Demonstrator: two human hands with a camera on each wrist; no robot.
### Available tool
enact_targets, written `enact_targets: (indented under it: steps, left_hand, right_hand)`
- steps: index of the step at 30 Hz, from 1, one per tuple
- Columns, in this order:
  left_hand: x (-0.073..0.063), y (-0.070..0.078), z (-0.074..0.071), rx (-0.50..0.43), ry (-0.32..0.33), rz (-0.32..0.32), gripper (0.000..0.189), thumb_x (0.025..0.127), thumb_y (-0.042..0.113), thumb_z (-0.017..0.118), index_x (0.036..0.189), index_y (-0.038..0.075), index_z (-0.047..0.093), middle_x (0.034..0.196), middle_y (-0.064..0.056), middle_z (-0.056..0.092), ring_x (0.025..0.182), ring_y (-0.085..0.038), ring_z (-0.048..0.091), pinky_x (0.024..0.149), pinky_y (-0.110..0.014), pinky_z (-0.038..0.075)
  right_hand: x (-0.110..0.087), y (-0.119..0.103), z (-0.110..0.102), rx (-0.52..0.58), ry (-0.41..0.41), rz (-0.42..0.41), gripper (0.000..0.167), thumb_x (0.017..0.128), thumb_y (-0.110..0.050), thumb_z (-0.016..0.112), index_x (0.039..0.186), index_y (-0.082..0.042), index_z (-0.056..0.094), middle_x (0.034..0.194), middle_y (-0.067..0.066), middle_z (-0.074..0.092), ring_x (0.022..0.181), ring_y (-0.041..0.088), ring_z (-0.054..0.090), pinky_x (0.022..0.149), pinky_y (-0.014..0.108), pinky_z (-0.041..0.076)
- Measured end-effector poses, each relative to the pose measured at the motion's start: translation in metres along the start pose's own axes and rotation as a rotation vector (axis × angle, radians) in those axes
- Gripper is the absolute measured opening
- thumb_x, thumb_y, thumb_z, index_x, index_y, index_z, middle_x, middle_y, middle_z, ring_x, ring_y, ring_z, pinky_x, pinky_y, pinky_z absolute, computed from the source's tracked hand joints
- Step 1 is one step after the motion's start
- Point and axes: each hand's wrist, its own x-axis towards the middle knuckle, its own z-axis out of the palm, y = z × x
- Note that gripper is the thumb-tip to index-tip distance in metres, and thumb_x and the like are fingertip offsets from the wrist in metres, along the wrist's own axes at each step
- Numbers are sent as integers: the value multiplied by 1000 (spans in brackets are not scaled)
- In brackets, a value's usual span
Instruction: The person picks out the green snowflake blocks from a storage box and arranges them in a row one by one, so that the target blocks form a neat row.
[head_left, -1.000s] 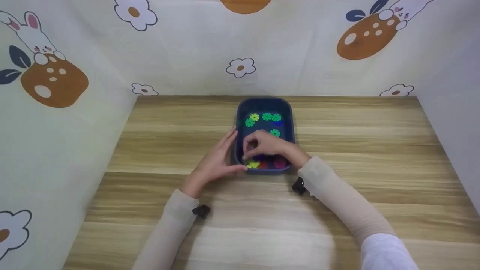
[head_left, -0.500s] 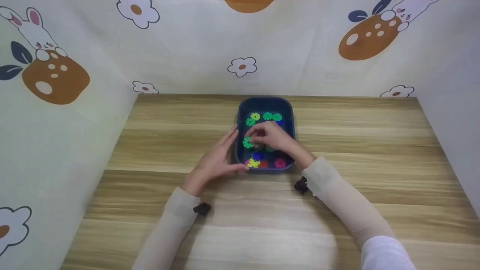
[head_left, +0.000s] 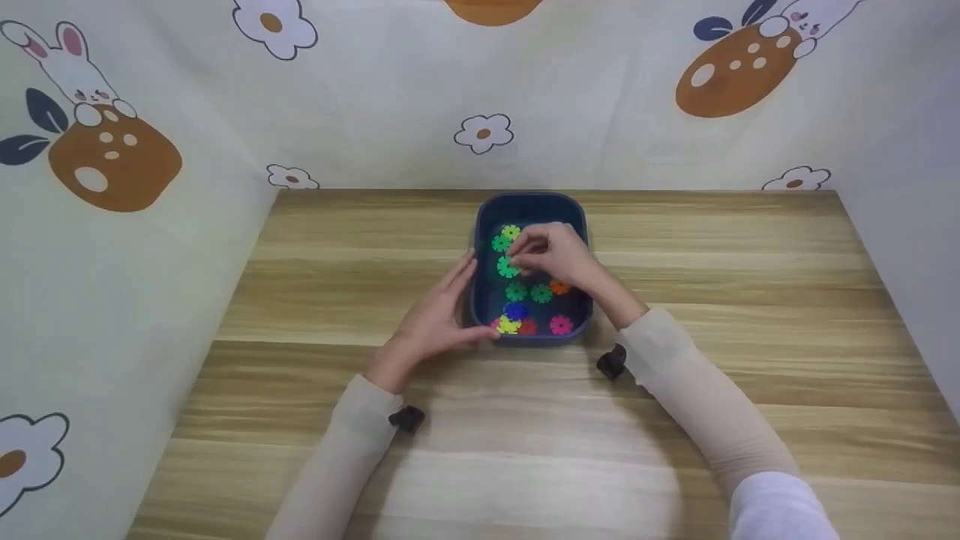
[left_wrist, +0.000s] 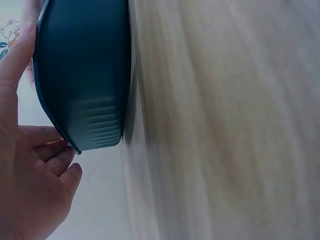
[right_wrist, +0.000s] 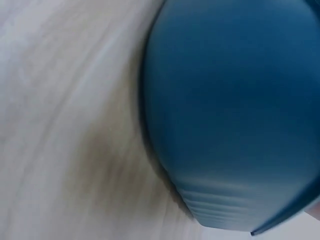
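Note:
A dark blue plastic bin (head_left: 581,330) stands on the table, with small notched plastic discs inside. Between thumb and fingertips, my right hand (head_left: 555,255) pinches a green notched disc (head_left: 508,266) above the bin's floor. My left hand (head_left: 429,322) rests spread at the bin's near left corner, thumb on the near rim and fingers along the left side. In the left wrist view that hand (left_wrist: 35,175) touches the rim of the bin (left_wrist: 85,75). The right wrist view is filled by the bin's outer wall (right_wrist: 235,115); the pinched disc is out of sight there.
In the bin lie a yellow disc (head_left: 508,325), a blue disc (head_left: 515,310), a pink disc (head_left: 561,325), an orange disc (head_left: 559,287) and several green ones. My right hand covers part of the far half. A patterned curtain (head_left: 390,97) hangs behind the wooden table (head_left: 360,262).
My right hand has gone from the bin's near left corner toward its far side and right, carrying the green disc, uncovering discs in the near half. My left hand has stayed put.

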Motion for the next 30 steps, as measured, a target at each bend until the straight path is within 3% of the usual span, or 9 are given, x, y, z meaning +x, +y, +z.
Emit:
enact_targets:
  steps: [9, 15, 22, 28, 30]
  left_hand:
    - [1, -2, 1, -2, 13, 7, 118, 70, 74, 74, 161, 19, 20, 170, 8, 10, 154, -27, 25, 120, -52, 32]
    - [1, -1, 2, -24, 15, 4, 117, 71, 69, 76, 160, 19, 20, 170, 8, 10, 154, -27, 23, 121, -52, 31]
    - [0, 0, 3, -92, 20, -6, 114, 73, 56, 83, 160, 18, 20, 170, 8, 10, 155, -26, 20, 122, -53, 28]
    - [0, 0, 3, -111, 27, -4, 115, 72, 58, 83, 160, 18, 21, 169, 9, 10, 155, -25, 21, 122, -52, 29]
    - [-1, 0, 4, -114, 29, 1, 116, 71, 59, 83, 160, 18, 21, 169, 9, 10, 155, -24, 21, 122, -51, 29]
  right_hand:
    - [-1, -4, -14, 43, 61, -20, 17, 91, -5, 71, 101, 7, 72, 96, 24, 75, 73, 14, 72, 73, 41, 63]
    - [-3, -4, -25, 70, 104, 14, 18, 92, -5, 70, 103, 10, 71, 97, 27, 73, 70, 9, 70, 72, 34, 63]
    - [-5, -2, -37, 64, 149, 35, 18, 92, -6, 70, 105, 7, 72, 94, 18, 74, 74, 10, 71, 74, 27, 62]
    - [-7, 2, -48, 89, 187, 36, 18, 92, -4, 69, 106, 8, 71, 90, 5, 74, 75, 5, 70, 74, 26, 62]
    - [-7, 3, -52, 100, 200, 32, 19, 93, -4, 68, 107, 9, 70, 93, 8, 74, 76, 6, 71, 74, 23, 62]
